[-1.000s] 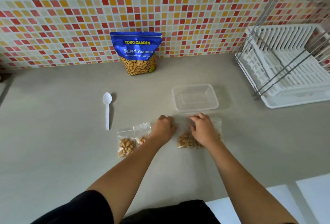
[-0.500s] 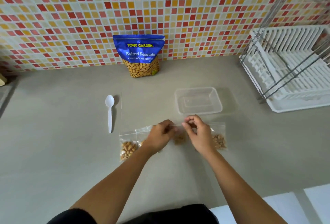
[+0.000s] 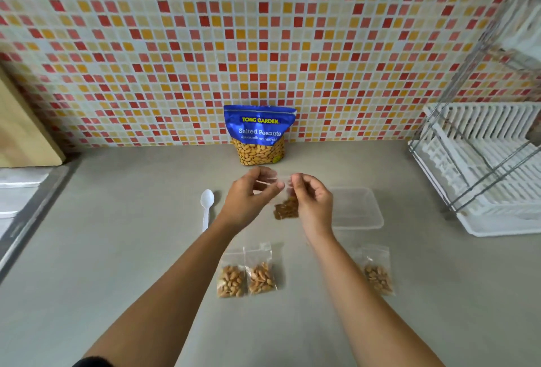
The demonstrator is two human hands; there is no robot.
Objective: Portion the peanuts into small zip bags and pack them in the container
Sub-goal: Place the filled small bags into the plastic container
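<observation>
**Clear plastic zip bag gripped at the mouth; sealing appears to be the step in hand**

The left hand and the right hand are raised above the grey counter. Each pinches the top strip of the held zip bag between thumb and fingertips. The bag hangs between them with its peanuts gathered at the bottom. Blur hides whether the zip is closed.

Assessment: this portion is being sealed. The bag should stay upright so no nut sits in the track. The pinch is best run from one end of the strip to the other, with air pressed out first so the bag lies flat when packed. A gap in the seal would likely spill nuts in the container.

The clear container stands on the counter just to the right of the right hand and looks empty. Two filled bags lie touching side by side beside the left forearm. A third filled bag lies to the right of the right forearm. None is packed yet.

Clearances: the white spoon lies just left of the left hand. The peanut pouch stands upright against the tiled wall behind the hands. The dish rack sits to the right, apart from the container. The path from the hands to the container is short and unobstructed. Open counter lies between the forearms.
</observation>
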